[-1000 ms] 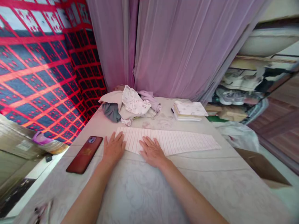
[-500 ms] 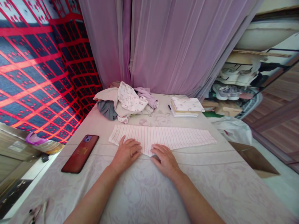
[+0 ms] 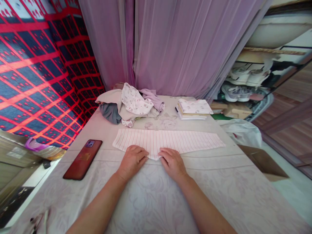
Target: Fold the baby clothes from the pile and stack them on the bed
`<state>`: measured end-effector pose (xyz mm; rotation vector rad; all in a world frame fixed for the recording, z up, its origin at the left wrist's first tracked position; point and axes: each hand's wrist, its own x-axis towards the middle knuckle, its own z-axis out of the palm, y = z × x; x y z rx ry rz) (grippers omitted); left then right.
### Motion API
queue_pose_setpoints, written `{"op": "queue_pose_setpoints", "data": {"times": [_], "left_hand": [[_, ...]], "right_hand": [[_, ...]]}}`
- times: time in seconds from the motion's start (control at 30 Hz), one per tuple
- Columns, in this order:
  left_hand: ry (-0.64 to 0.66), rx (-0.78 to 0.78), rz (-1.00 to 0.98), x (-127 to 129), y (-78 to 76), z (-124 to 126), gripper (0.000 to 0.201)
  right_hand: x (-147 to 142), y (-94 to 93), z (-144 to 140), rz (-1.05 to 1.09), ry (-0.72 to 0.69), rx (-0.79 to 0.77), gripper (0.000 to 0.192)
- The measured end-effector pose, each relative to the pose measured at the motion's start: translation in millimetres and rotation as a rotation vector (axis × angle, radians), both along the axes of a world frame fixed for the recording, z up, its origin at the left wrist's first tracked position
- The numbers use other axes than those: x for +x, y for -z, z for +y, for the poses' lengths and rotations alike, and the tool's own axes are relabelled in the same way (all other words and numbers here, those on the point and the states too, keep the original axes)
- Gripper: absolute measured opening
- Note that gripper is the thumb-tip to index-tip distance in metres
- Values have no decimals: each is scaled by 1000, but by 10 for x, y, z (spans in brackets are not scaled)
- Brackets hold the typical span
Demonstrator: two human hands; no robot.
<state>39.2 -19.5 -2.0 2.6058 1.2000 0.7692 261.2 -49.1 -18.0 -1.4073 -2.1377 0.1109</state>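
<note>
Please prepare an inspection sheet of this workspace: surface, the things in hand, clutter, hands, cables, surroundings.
Surface: table under a pale floral cloth.
Things in hand: striped garment laid flat, lengthwise across the table.
Clutter: red phone at the left; pile of unfolded clothes at the far side; stack of folded clothes to the right of the pile.
Hands: left hand and right hand lie palm down on the garment's near edge, fingers curled; whether they pinch the cloth cannot be told.
Cables: nothing seen.
Surroundings: purple curtain behind; red-and-blue patterned cloth at the left; shoe rack and cardboard box at the right.
</note>
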Motion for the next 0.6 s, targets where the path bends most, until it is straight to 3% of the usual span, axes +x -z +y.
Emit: {"op": "queue_pose_setpoints", "data": {"times": [0.13,0.3,0.6], "left_hand": [[3,68,-22,53,-40,-61,18],[114,106,23,172,-88,-155,19],[91,123,104,251,64,-158,31]], "right_hand": [[-10,-71,52,-19,82,-4,21],[3,-165,170,-59,134,-23,16],[22,-213,237,-49,126,-35,19]]}}
